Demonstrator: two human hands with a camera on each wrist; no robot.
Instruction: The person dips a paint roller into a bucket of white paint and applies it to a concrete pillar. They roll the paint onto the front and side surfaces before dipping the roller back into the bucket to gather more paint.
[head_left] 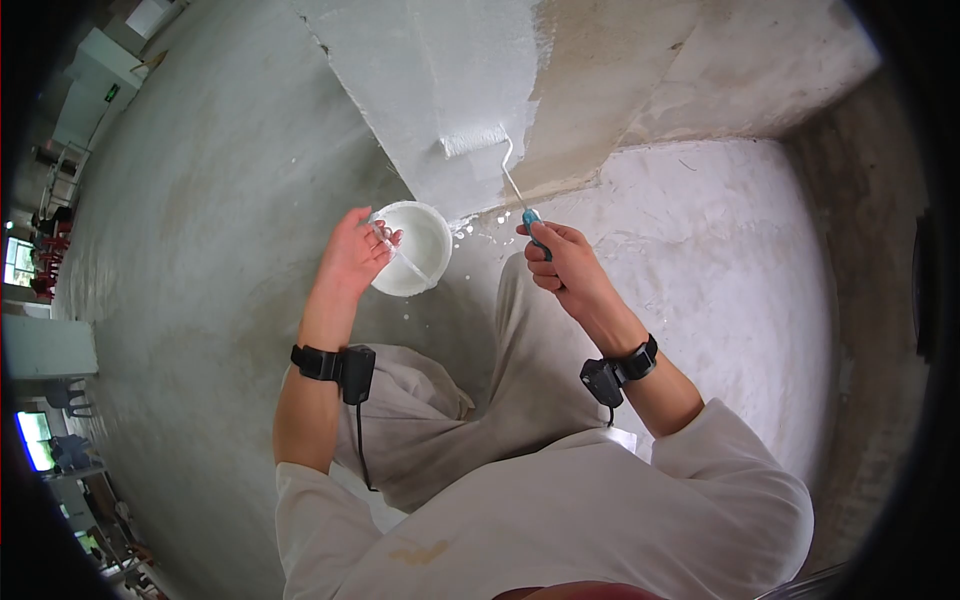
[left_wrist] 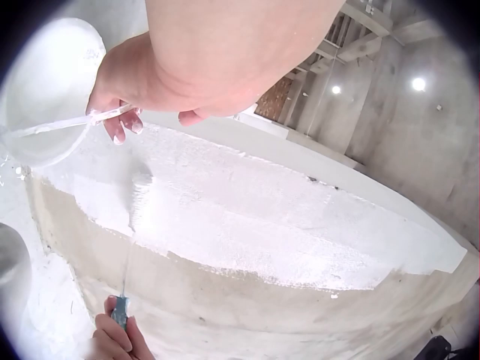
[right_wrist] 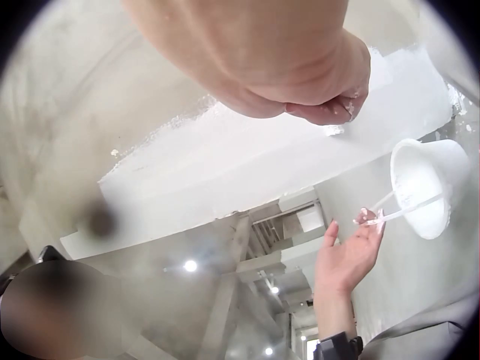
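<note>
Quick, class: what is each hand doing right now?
Left hand: fingers hooked round the bucket's thin handle.
Right hand: grips the paint roller by its blue grip.

text: none legible | bucket: unmarked | roller handle: unmarked | wall: no signs readable

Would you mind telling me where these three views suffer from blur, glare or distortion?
Head view: strong fisheye bending, dark vignette at the edges, otherwise sharp on the bucket. Left wrist view: the left hand is close and soft, the painted wall glares white. Right wrist view: hazy, blurred smudges lower left, ceiling lights flare.
</note>
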